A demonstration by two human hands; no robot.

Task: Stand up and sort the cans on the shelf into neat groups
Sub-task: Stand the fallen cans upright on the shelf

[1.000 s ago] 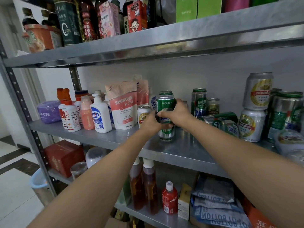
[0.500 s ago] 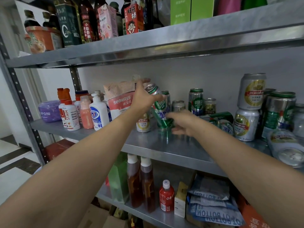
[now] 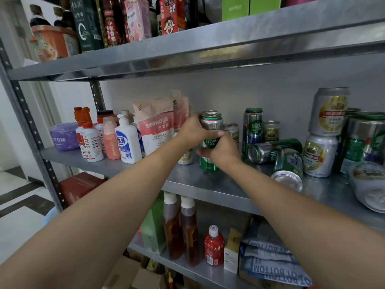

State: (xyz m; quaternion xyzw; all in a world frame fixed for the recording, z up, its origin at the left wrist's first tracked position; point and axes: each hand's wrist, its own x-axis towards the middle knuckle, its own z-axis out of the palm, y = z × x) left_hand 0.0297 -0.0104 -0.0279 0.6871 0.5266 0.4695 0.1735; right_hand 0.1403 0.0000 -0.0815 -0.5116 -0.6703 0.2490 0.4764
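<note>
On the middle metal shelf (image 3: 208, 185) two green beer cans are stacked. The upper green can (image 3: 211, 123) stands upright on the lower green can (image 3: 208, 164). My left hand (image 3: 192, 130) grips the upper can's left side near its top. My right hand (image 3: 221, 148) curls round the bottom of the upper can, at the joint between the two. A silver-gold can (image 3: 186, 157) stands partly hidden behind my left wrist. Further right are a standing green can (image 3: 253, 128), a green can lying on its side (image 3: 270, 150) and a tilted green can (image 3: 288, 166).
Two stacked silver-gold cans (image 3: 325, 132), a large green can (image 3: 363, 140) and a can on its side (image 3: 370, 184) crowd the right end. Left of the stack stand a Seaways pouch (image 3: 155, 128) and cleaner bottles (image 3: 127, 140). The upper shelf (image 3: 208, 51) hangs close overhead.
My left hand has brought the tilted green can upright onto the standing green can. My right hand has moved up from the lower can to grip the stack.
</note>
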